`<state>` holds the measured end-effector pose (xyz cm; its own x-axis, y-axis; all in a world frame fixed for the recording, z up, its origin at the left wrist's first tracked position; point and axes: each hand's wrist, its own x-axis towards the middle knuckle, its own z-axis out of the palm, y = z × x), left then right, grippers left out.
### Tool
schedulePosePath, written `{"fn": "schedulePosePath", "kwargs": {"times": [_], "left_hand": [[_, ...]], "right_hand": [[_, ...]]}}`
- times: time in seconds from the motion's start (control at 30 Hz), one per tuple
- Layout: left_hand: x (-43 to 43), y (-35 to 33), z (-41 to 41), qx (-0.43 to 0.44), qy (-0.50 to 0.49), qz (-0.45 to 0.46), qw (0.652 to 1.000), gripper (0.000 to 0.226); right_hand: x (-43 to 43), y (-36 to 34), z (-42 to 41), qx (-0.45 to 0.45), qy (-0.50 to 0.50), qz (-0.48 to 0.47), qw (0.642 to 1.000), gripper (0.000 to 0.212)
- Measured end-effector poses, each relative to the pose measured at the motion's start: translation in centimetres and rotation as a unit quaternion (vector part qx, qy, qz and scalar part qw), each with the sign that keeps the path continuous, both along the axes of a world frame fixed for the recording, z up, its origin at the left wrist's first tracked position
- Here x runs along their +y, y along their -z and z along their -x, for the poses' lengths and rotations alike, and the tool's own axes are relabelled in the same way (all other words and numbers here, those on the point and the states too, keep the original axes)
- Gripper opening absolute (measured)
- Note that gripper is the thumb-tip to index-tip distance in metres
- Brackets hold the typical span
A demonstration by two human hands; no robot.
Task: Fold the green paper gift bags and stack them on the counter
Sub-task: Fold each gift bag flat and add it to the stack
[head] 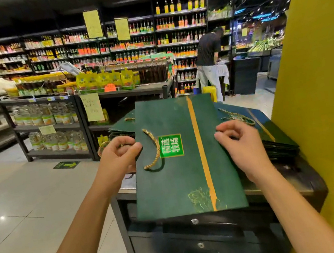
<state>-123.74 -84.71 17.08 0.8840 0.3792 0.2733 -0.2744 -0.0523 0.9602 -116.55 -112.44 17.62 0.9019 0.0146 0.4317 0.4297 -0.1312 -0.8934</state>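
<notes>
A flat dark green paper gift bag (182,180) with an orange stripe, a bright green label and a gold rope handle is held above the counter (128,190). My left hand (116,157) pinches its left edge. My right hand (239,144) pinches its right edge. A stack of folded green bags (274,132) lies on the counter to the right, under and behind the held bag. More green bags (122,126) lie at the far left, partly hidden.
The counter is a dark cabinet with locked drawers (200,246) below. A yellow pillar (316,84) stands close on the right. Store shelves (53,120) with bottles stand beyond a tiled aisle on the left. A person (209,62) stands at the far shelves.
</notes>
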Motion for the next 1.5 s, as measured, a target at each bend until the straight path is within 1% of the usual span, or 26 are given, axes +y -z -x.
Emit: {"fn": "schedulePosePath", "kwargs": {"times": [0.07, 0.13, 0.2, 0.27, 0.37, 0.5, 0.57, 0.67, 0.73, 0.8, 0.87, 0.93, 1.0, 1.07, 1.13, 1.23, 1.3, 1.33, 1.43, 1.5], "left_hand": [[-0.1, 1.0, -0.6, 0.041, 0.009, 0.011, 0.999, 0.012], [0.0, 2.1, -1.3, 0.068, 0.029, 0.013, 0.997, 0.017], [0.1, 3.0, -1.7, 0.088, 0.048, -0.012, 0.995, 0.019], [0.2, 3.6, -1.9, 0.110, 0.060, -0.032, 0.992, 0.018], [0.4, 4.1, -1.9, 0.117, 0.074, -0.024, 0.990, 0.016], [0.8, 4.7, -2.0, 0.102, 0.075, -0.023, 0.992, 0.015], [1.0, 4.9, -2.1, 0.102, 0.076, -0.032, 0.991, 0.016], [1.2, 5.0, -2.2, 0.108, 0.085, -0.052, 0.989, 0.017], [1.3, 5.0, -2.2, 0.112, 0.088, -0.062, 0.988, 0.017], [1.3, 5.0, -2.2, 0.113, 0.096, -0.066, 0.987, 0.016], [1.4, 4.9, -2.2, 0.108, 0.101, -0.069, 0.987, 0.018], [1.4, 4.9, -2.2, 0.102, 0.102, -0.070, 0.987, 0.019], [1.4, 5.1, -2.3, 0.094, 0.099, -0.071, 0.988, 0.012], [1.4, 5.3, -2.3, 0.088, 0.099, -0.069, 0.989, 0.006], [1.3, 5.2, -2.3, 0.084, 0.099, -0.067, 0.989, 0.005], [1.2, 5.2, -2.2, 0.081, 0.099, -0.067, 0.989, 0.006], [1.2, 5.2, -2.2, 0.082, 0.098, -0.068, 0.990, 0.008], [1.2, 5.2, -2.2, 0.083, 0.098, -0.068, 0.989, 0.009], [1.2, 5.1, -2.3, 0.088, 0.097, -0.066, 0.989, 0.011], [1.1, 5.1, -2.2, 0.089, 0.097, -0.058, 0.990, 0.011]], "right_hand": [[0.1, 1.2, -0.3, -0.003, 0.018, 0.044, 0.999, 0.010], [0.1, 2.3, -0.7, -0.017, 0.041, 0.113, 0.993, 0.009], [0.0, 2.9, -0.8, -0.047, 0.059, 0.198, 0.977, 0.008], [0.0, 3.4, -0.9, -0.080, 0.065, 0.262, 0.959, 0.010], [0.3, 4.1, -1.1, -0.108, 0.084, 0.304, 0.943, 0.011], [1.3, 4.9, -1.2, -0.142, 0.145, 0.344, 0.917, 0.017], [2.5, 5.0, -1.0, -0.153, 0.126, 0.334, 0.922, 0.018], [5.4, 5.1, -0.6, -0.151, 0.031, 0.306, 0.940, 0.027], [7.5, 5.1, -0.4, -0.148, -0.013, 0.307, 0.940, 0.037], [9.5, 5.2, -0.3, -0.148, -0.019, 0.319, 0.936, 0.049], [11.2, 5.1, -0.2, -0.150, -0.013, 0.325, 0.934, 0.057], [12.4, 5.0, -0.3, -0.146, -0.013, 0.327, 0.934, 0.052], [13.1, 5.2, -0.5, -0.153, -0.002, 0.336, 0.930, 0.036], [13.3, 5.5, -0.8, -0.156, 0.012, 0.304, 0.940, 0.020], [13.3, 5.9, -1.1, -0.158, 0.021, 0.254, 0.954, 0.011], [13.3, 6.4, -1.2, -0.167, 0.023, 0.224, 0.960, 0.008], [13.2, 6.4, -1.2, -0.173, 0.010, 0.206, 0.963, 0.002], [13.0, 6.4, -1.1, -0.169, 0.001, 0.191, 0.967, 0.003], [12.3, 5.8, -0.6, -0.114, -0.036, 0.105, 0.987, 0.011], [11.8, 5.3, -0.4, -0.075, -0.058, 0.052, 0.994, 0.012]]}}
